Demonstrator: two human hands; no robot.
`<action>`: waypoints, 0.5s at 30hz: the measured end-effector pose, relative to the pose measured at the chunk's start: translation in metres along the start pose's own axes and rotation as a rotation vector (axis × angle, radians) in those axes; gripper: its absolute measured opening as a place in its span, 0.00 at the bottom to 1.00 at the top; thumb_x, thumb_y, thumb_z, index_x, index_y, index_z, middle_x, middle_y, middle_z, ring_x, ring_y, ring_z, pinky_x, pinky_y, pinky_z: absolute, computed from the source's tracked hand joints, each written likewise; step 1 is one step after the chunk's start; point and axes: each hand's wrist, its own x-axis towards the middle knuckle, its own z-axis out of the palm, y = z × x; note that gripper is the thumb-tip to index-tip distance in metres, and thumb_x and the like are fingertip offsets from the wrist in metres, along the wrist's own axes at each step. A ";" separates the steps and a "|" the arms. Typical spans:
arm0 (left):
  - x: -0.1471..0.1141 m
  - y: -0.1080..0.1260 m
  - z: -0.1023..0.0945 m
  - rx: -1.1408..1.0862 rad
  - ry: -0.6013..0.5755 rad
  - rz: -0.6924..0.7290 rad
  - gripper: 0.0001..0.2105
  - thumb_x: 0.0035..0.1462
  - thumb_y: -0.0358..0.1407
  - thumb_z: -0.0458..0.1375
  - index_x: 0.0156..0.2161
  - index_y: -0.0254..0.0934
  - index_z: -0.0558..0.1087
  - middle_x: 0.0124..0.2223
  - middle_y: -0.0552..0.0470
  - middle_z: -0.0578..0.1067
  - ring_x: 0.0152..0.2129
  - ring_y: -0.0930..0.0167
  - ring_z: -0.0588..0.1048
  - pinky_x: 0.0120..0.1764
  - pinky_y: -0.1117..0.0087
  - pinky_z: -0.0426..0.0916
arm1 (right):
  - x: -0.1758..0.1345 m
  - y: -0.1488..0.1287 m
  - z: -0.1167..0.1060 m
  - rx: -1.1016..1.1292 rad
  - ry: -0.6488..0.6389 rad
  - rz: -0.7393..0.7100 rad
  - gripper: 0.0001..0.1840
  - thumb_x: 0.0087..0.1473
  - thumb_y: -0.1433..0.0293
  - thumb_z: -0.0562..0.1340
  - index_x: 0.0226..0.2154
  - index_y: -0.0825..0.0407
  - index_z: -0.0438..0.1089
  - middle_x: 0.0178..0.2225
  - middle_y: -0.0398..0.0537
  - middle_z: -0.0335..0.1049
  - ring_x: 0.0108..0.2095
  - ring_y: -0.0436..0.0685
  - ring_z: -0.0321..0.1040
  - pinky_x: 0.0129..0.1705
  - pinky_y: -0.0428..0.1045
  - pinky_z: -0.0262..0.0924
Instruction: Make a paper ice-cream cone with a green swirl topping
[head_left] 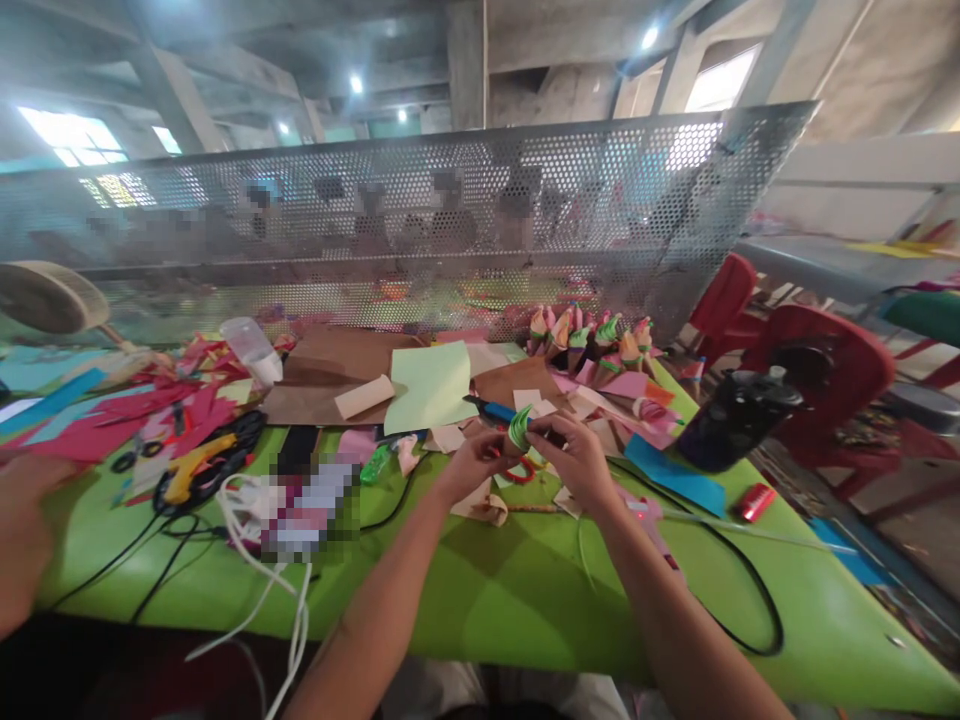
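Observation:
Between the fingertips of both hands is a small green curled-paper piece (519, 428), held above the green table (510, 600). My right hand (574, 458) pinches it from the right. At its lower left, my left hand (472, 468) has its fingers closed; they partly hide the piece's underside. Just below the hands lie red-handled scissors (523, 470) and a rolled brown paper scrap (491, 510). Behind them are a blue-handled tool (495, 410) and a light green paper sheet (431, 388). By my right forearm rests a pink glue gun (649, 515).
Several paper cones with curled tops (592, 335) stand near the perforated metal screen (420, 230). A dark tumbler (739, 420) and red can (756, 502) are right. Cables and a yellow-and-black tool (195, 470) lie left, near another person's arm (22, 540).

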 end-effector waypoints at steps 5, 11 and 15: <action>-0.003 0.000 0.002 -0.091 -0.044 -0.037 0.24 0.42 0.51 0.74 0.36 0.33 0.77 0.32 0.54 0.73 0.30 0.73 0.71 0.39 0.70 0.67 | -0.001 -0.004 -0.004 -0.038 0.013 -0.031 0.06 0.55 0.67 0.63 0.29 0.49 0.75 0.29 0.46 0.70 0.30 0.56 0.66 0.34 0.50 0.60; -0.004 0.001 0.002 -0.184 -0.093 -0.069 0.22 0.42 0.48 0.75 0.34 0.33 0.76 0.32 0.53 0.74 0.33 0.71 0.72 0.42 0.68 0.68 | -0.002 -0.009 -0.006 -0.028 -0.019 -0.026 0.06 0.56 0.67 0.63 0.30 0.50 0.74 0.30 0.46 0.70 0.30 0.55 0.65 0.33 0.49 0.60; -0.003 0.002 0.001 -0.149 -0.089 -0.069 0.23 0.41 0.48 0.75 0.37 0.33 0.77 0.32 0.53 0.75 0.32 0.71 0.72 0.42 0.68 0.67 | -0.003 -0.010 -0.007 -0.023 -0.029 -0.037 0.06 0.56 0.66 0.64 0.31 0.49 0.75 0.30 0.46 0.70 0.29 0.55 0.65 0.31 0.49 0.60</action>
